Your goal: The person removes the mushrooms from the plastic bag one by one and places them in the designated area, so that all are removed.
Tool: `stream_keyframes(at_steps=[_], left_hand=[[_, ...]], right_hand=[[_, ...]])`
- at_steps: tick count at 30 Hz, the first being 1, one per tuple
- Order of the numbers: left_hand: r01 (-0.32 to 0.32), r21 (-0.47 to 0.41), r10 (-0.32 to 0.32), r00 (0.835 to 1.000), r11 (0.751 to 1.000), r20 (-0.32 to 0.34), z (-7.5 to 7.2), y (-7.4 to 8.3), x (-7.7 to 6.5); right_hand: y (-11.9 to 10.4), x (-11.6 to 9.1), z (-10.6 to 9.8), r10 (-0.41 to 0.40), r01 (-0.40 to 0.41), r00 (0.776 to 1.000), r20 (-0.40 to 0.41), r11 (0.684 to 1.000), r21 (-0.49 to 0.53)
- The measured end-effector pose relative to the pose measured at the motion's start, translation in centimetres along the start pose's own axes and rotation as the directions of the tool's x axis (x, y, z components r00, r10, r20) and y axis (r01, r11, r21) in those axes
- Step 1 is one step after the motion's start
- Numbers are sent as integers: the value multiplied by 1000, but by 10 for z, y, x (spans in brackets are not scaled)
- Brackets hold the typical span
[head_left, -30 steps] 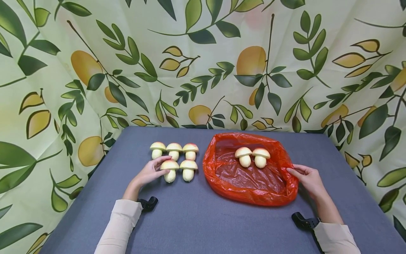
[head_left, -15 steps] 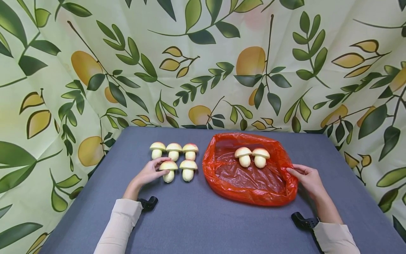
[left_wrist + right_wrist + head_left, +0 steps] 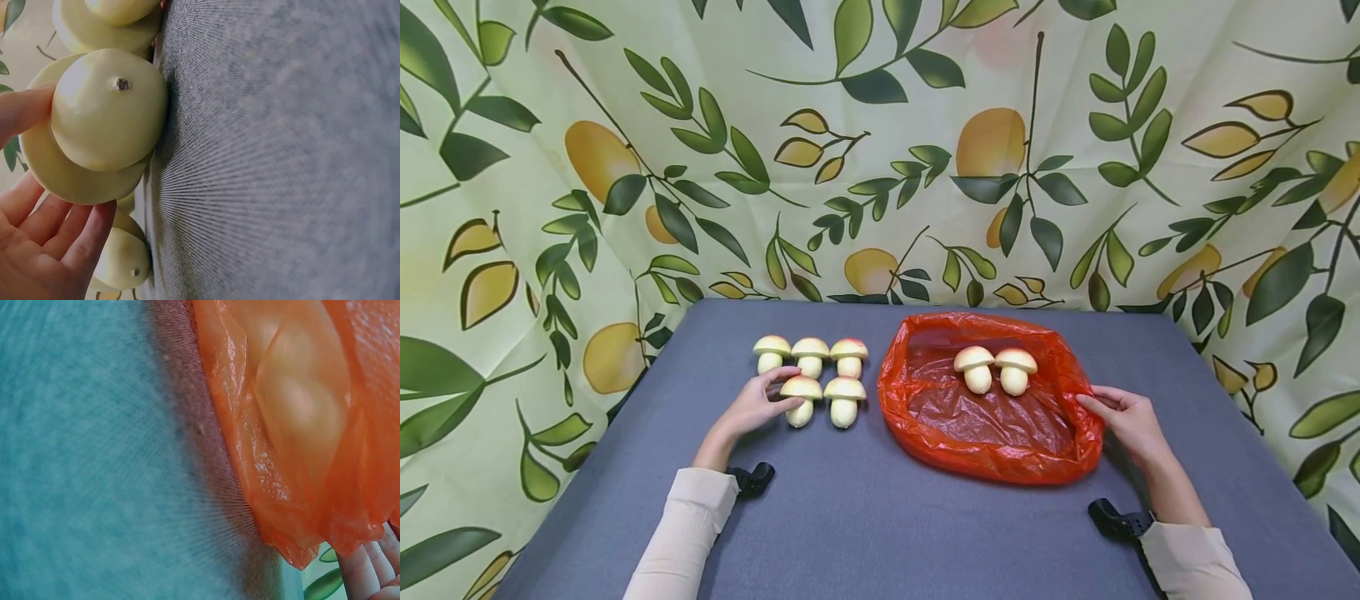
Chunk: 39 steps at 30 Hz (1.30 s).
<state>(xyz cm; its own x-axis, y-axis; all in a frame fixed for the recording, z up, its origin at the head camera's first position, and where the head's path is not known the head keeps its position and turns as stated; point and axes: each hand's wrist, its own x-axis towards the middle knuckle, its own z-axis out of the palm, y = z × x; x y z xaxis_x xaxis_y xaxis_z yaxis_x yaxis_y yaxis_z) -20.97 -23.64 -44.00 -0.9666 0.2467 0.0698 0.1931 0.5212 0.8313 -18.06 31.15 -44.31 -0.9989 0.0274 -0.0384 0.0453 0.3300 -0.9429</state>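
Observation:
My left hand (image 3: pixel 758 407) holds a toy mushroom (image 3: pixel 801 402) by its cap, thumb on one side and fingers on the other. Up close in the left wrist view, that pale mushroom (image 3: pixel 109 112) shows its rounded stem end with a small dark spot. Just right of it lies another mushroom (image 3: pixel 845 402), and a row of three, including a middle mushroom (image 3: pixel 810 357), lies behind. On the right, my right hand (image 3: pixel 1131 421) pinches the rim of an open red plastic bag (image 3: pixel 985 467). Inside the bag lie two mushrooms, a left one (image 3: pixel 976 371) and a right one (image 3: pixel 1016 372).
A blue-grey cloth (image 3: pixel 880 533) covers the table. Behind it hangs a curtain (image 3: pixel 880 150) printed with leaves and fruit. Each wrist wears a black camera mount, such as the left mount (image 3: pixel 752 481).
The mushroom in my left hand has shifted very slightly. My right hand keeps the same place on the bag's rim, and the other mushrooms have not moved.

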Motion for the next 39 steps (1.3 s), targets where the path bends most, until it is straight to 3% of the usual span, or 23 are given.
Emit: stream_keyframes(at_steps=[26,39], left_hand=[[-48,-38,47,998,998,-37,-1,0,-2],[-63,-50,59,996,997,-62,-4,13,-3]], right_hand=[[0,0,0,6,-6,1000,11,1000,1],[-1,0,0,-5,5,1000,10,1000,10]])
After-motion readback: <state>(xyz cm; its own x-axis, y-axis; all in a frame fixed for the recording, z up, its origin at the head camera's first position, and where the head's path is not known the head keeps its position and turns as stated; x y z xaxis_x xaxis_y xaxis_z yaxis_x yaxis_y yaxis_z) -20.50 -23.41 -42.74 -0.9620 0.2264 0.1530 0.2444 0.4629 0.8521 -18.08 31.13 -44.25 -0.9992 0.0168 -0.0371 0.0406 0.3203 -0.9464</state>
